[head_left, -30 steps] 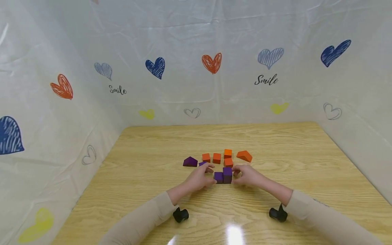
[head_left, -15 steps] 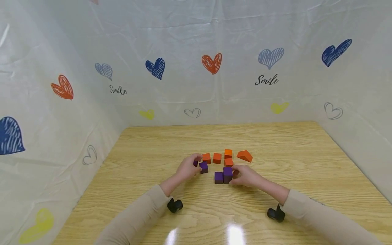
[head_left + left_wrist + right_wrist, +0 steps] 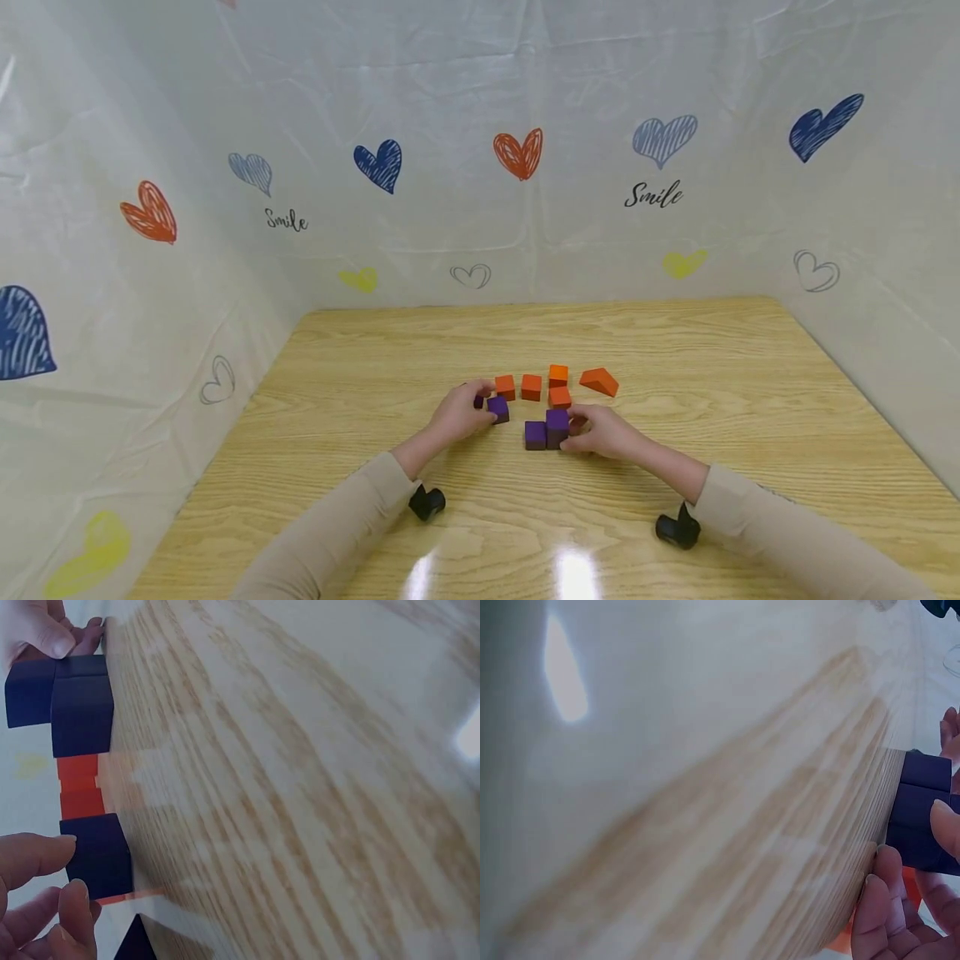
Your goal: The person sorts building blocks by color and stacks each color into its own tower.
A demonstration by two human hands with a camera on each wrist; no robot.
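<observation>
At the left of the group, my left hand (image 3: 457, 414) holds a purple cube (image 3: 498, 409), its thumb on the near side and a finger reaching behind. In the left wrist view, thumb and fingertips sit close at the side of this cube (image 3: 97, 855). Partly hidden behind that hand is a dark purple angular block (image 3: 477, 401). To the right, a second purple cube (image 3: 535, 435) stands against a taller purple stack (image 3: 557, 429), seemingly two cubes. My right hand (image 3: 604, 432) grips the stack from its right, thumb on it in the right wrist view (image 3: 922, 832).
Behind the purple cubes lie several orange cubes (image 3: 531, 387), two of them lined up front to back. An orange angular block (image 3: 598, 382) lies at their right. All are on a wooden table (image 3: 675, 350), with white heart-printed sheeting (image 3: 450, 217) around it.
My left hand has left the lower cube beside the stack and moved left to the separate purple cube. My right hand has stayed by the stack, and the blocks look unmoved.
</observation>
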